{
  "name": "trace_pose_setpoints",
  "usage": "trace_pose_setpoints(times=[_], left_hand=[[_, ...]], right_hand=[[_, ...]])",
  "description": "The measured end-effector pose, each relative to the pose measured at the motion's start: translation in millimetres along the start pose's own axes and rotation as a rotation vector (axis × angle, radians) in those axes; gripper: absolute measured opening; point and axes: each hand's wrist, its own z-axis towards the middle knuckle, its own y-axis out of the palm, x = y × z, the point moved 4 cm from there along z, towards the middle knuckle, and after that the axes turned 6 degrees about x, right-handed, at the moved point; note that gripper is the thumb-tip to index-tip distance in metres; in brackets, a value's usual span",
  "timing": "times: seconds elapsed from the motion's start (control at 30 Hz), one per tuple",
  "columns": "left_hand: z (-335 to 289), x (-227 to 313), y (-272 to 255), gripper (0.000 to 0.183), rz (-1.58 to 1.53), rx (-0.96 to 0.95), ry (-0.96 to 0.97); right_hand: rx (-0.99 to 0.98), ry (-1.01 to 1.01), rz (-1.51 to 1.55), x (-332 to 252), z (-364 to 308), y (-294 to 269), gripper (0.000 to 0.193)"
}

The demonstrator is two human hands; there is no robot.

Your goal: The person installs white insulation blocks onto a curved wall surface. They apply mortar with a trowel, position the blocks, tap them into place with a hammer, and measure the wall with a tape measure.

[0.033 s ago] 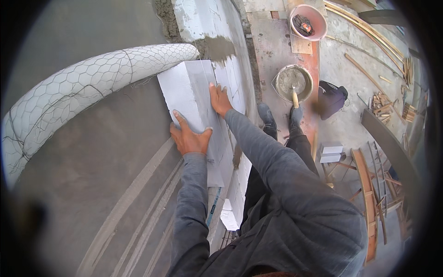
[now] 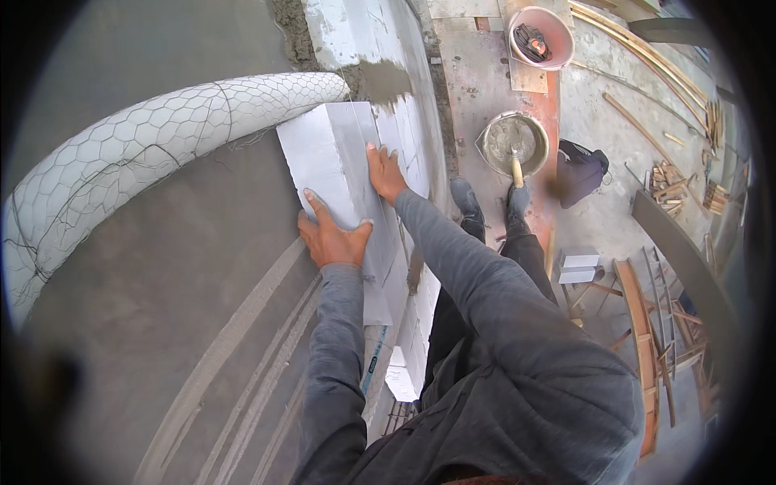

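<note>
A long white building block (image 2: 311, 149) lies along the top of a white block wall (image 2: 408, 133). My left hand (image 2: 335, 237) grips its left side, thumb and fingers spread over the edge. Farther along, my right hand (image 2: 386, 172) holds the block's right side, with the fingertips bent against it and some fingers partly hidden. A curved white tube-like form wrapped in hexagonal wire mesh (image 2: 174, 125) reaches the block's far end. Below its near end shows a blue strip with printing (image 2: 374, 360).
On the right, a bucket of grey mortar (image 2: 505, 133) with a wooden-handled trowel (image 2: 517, 170) stands on planks by my boots. Beyond is a pink bucket (image 2: 558, 32) holding dark items. A dark bag (image 2: 584, 174), white blocks (image 2: 578, 276) and scattered timber (image 2: 647, 356) lie lower down.
</note>
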Motion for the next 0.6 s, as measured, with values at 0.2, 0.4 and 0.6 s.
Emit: trace_pose_setpoints(times=[0.2, 0.4, 0.6], left_hand=[[-1, -15, 17, 0.127, 0.045, 0.036, 0.072], [4, -15, 21, 0.131, 0.061, 0.049, 0.088], [-40, -43, 38, 0.138, 0.006, 0.036, -0.093]], right_hand=[[-0.057, -0.055, 0.089, 0, -15, -7, 0.094], [-0.215, 0.029, 0.137, 11, -13, -14, 0.1], [-0.289, 0.064, 0.059, 43, -26, -19, 0.109]])
